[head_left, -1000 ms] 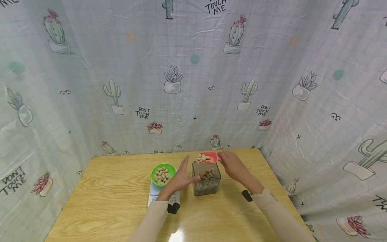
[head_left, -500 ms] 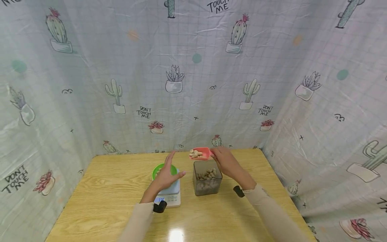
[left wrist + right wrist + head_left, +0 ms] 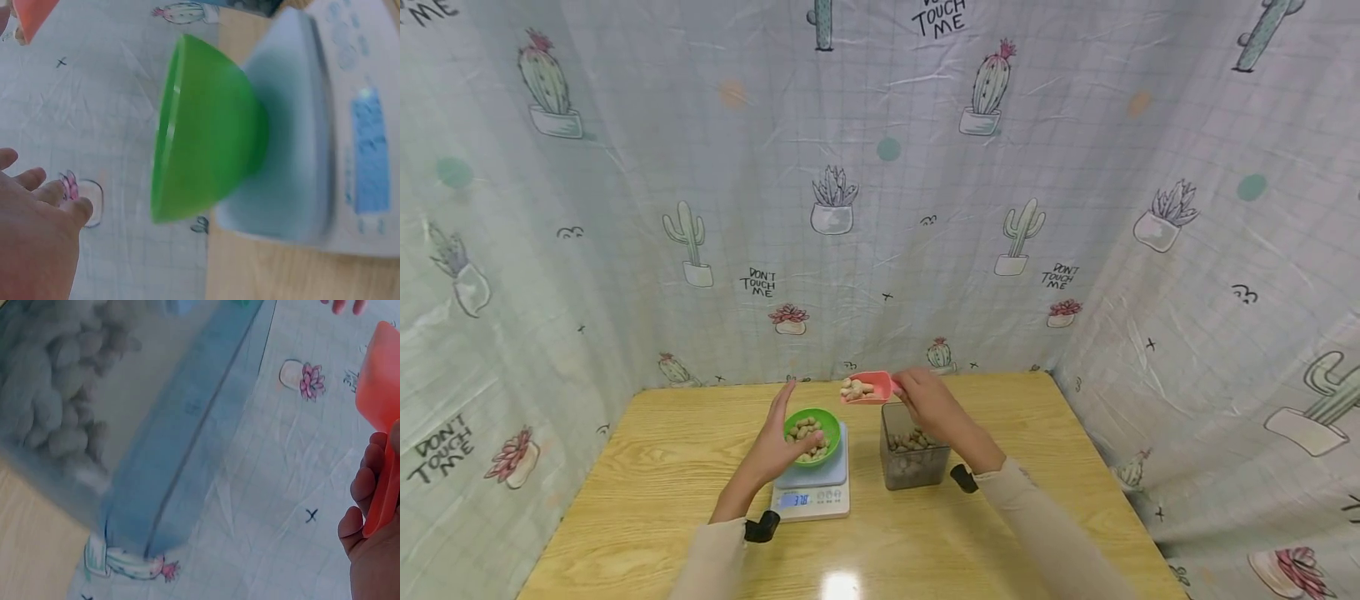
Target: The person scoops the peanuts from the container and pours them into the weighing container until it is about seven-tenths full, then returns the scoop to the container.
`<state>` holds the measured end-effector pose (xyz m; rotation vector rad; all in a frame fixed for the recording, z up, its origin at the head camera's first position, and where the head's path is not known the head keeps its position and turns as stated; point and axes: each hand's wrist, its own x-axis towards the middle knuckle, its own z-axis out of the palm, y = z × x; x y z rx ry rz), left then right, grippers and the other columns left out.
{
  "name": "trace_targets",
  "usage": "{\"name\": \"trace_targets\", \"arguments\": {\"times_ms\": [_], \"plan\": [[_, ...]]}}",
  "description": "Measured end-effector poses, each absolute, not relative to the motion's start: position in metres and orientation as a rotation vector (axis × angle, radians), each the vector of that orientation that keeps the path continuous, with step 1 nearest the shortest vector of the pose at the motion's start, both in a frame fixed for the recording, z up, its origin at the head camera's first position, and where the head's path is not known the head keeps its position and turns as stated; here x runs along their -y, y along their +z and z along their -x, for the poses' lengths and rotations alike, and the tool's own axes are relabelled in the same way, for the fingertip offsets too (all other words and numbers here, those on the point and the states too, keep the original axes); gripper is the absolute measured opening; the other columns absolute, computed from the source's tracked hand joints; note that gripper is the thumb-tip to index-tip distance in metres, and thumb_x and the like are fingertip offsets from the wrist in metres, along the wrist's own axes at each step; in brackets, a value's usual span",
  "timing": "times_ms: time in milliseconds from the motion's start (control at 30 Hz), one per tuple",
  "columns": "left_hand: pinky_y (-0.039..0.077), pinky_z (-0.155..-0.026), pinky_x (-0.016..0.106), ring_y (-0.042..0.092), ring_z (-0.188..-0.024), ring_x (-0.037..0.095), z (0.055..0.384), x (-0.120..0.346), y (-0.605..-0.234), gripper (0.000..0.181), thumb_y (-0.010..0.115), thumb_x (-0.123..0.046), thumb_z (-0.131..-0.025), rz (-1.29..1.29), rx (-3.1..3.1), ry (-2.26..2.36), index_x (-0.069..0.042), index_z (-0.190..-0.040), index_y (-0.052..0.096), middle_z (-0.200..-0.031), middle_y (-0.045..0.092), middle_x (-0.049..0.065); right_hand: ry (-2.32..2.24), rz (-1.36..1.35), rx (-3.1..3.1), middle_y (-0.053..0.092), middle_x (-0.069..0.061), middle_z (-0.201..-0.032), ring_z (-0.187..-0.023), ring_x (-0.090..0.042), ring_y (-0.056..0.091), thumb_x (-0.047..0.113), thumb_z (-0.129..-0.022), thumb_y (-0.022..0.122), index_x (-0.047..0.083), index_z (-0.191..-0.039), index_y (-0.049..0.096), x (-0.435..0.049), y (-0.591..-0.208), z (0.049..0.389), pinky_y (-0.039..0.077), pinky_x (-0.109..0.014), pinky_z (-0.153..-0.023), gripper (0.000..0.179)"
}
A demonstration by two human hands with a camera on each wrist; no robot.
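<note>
My right hand (image 3: 931,406) grips the handle of a pink-red scoop (image 3: 876,386), its fingers curled round it in the right wrist view. Several peanuts (image 3: 854,389) lie in the scoop, which is held above the table between the bowl and the bin. A green bowl (image 3: 833,427) holding peanuts sits on a white kitchen scale (image 3: 835,506) with a lit display. My left hand (image 3: 772,450) hovers by the bowl's left side, fingers extended and thumb apart; the left wrist view shows it clear of the green bowl (image 3: 215,134) and holding nothing.
A clear grey plastic bin (image 3: 914,477) with peanuts in its lower part stands right of the scale on the wooden table (image 3: 700,467). Behind the table hangs a cactus-print curtain (image 3: 880,250), which also runs along both sides.
The right hand has carried the loaded scoop left, from over the bin toward the bowl. My left hand has moved left, from beside the bin to the bowl's left side.
</note>
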<state>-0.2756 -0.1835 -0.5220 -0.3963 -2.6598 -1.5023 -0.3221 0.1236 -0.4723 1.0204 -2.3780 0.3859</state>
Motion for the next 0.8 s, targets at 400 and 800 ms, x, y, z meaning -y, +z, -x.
{"name": "trace_targets", "arguments": {"times_ms": [400, 800], "plan": [[0.025, -0.108, 0.073, 0.016, -0.146, 0.052, 0.273, 0.206, -0.553, 0.103, 0.072, -0.038, -0.087, 0.28, 2.763, -1.486, -0.023, -0.16, 0.001, -0.165, 0.002, 0.018, 0.406, -1.026, 2.511, 0.067, -0.006, -0.107, -0.1, -0.023, 0.063, 0.02, -0.103, 0.051, 0.007, -0.116, 0.062, -0.093, -0.49, 0.319, 0.051, -0.04, -0.09, 0.021], [0.022, -0.109, 0.073, 0.013, -0.147, 0.051, 0.276, 0.203, -0.579, 0.106, 0.073, -0.041, -0.086, 0.238, 2.802, -1.555, -0.018, -0.16, 0.0, -0.165, 0.002, 0.021, 0.251, -1.035, 2.713, 0.065, 0.0, -0.108, -0.102, -0.018, 0.061, 0.026, -0.105, 0.047, 0.015, -0.12, 0.061, -0.069, -0.504, 0.316, 0.048, -0.037, -0.086, 0.024]]}}
